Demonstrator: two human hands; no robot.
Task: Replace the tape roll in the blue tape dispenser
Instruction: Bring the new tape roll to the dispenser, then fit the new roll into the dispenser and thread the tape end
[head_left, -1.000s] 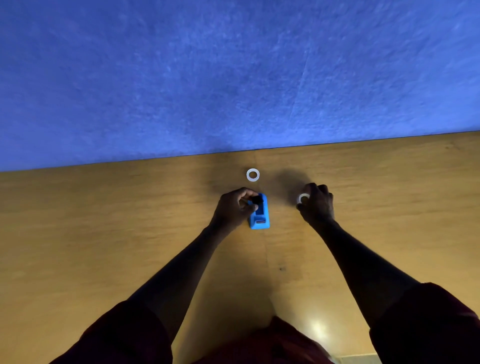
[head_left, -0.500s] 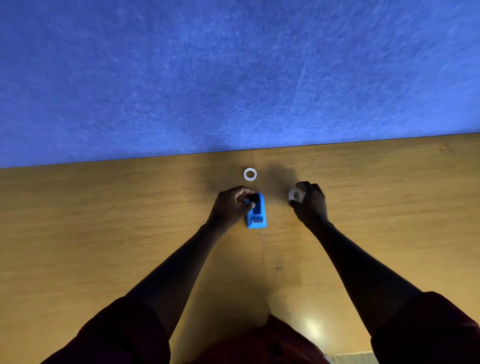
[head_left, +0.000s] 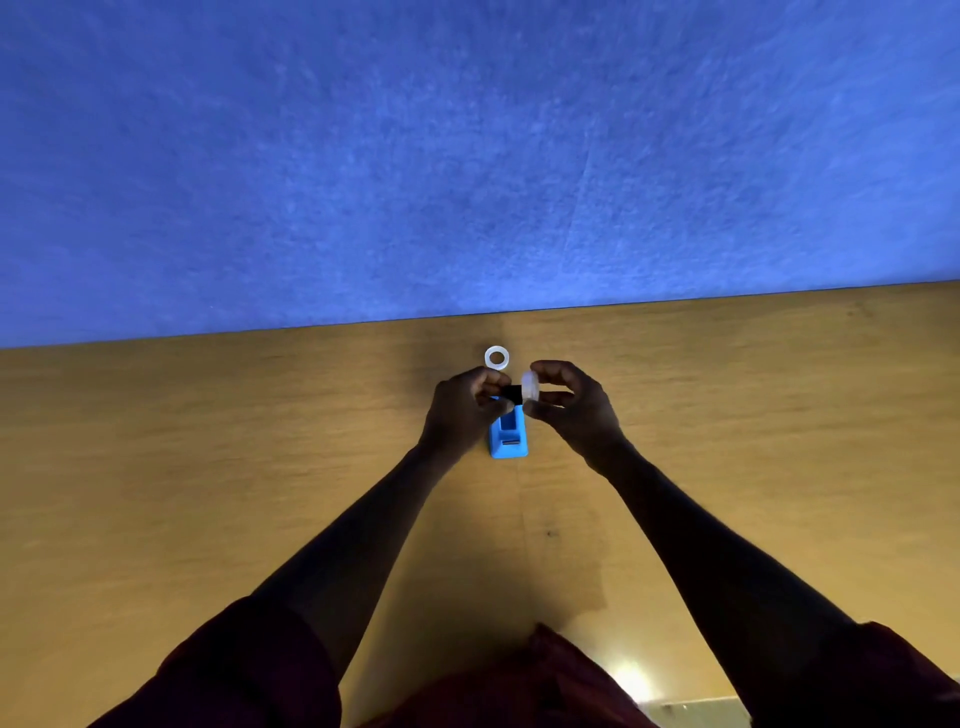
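The blue tape dispenser (head_left: 509, 439) stands on the wooden table (head_left: 208, 467), its far end hidden behind my fingers. My left hand (head_left: 462, 410) pinches a small black spindle (head_left: 513, 393) just above the dispenser. My right hand (head_left: 571, 410) holds a translucent white tape roll (head_left: 530, 386) on edge, touching the spindle's right end. A second white tape ring (head_left: 496, 357) lies flat on the table just beyond my hands, apart from them.
A blue felt wall (head_left: 467, 156) rises along the table's far edge. The table's near edge and my dark red sleeves fill the bottom of the view.
My right hand lifted the tape roll off the table and carried it left to the spindle. My left hand raised the black spindle above the dispenser.
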